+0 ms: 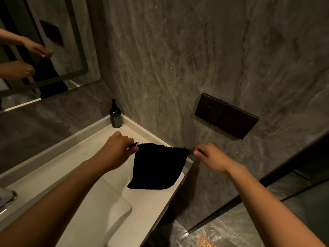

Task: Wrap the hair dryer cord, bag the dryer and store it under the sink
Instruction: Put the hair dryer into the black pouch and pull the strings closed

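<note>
Both hands, left hand point(117, 148) and right hand point(209, 157), pinch the 2 drawstring ends of the soft black bag point(158, 166) sagging over the desk point(151, 202) (dryer presumably inside), so each grip holds cord; support its base.

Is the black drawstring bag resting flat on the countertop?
No: the black fabric drawstring bag hangs above the white countertop, held at its cords by the left hand and right hand.
</note>
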